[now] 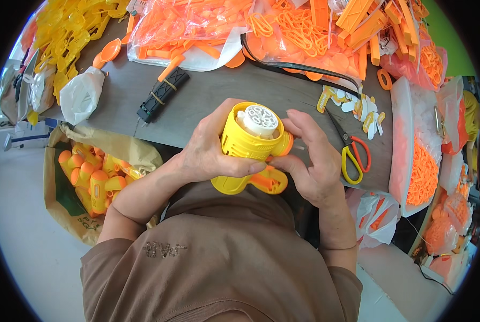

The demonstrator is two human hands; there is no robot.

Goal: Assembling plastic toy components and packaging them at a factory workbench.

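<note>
My left hand [205,153] is wrapped round a yellow cylindrical toy body [242,142], which looks like a bubble blower, held upright over my lap. In its top sits a white round nozzle head [261,119] with several ring-shaped holes. An orange round part [286,144] sticks out of its right side. My right hand [320,166] closes on that part with thumb and fingers; the fingertips are partly hidden. Below, a yellow handle-like piece with an orange inside [272,181] shows beside the body's lower end.
Scissors [350,147] lie at the table's right, near small white and yellow pieces [366,112]. A black block with rubber bands [164,95] lies at left. Bags of orange parts [197,27] fill the back. A paper bag [63,209] of yellow-orange toys stands left, a white bin [403,139] right.
</note>
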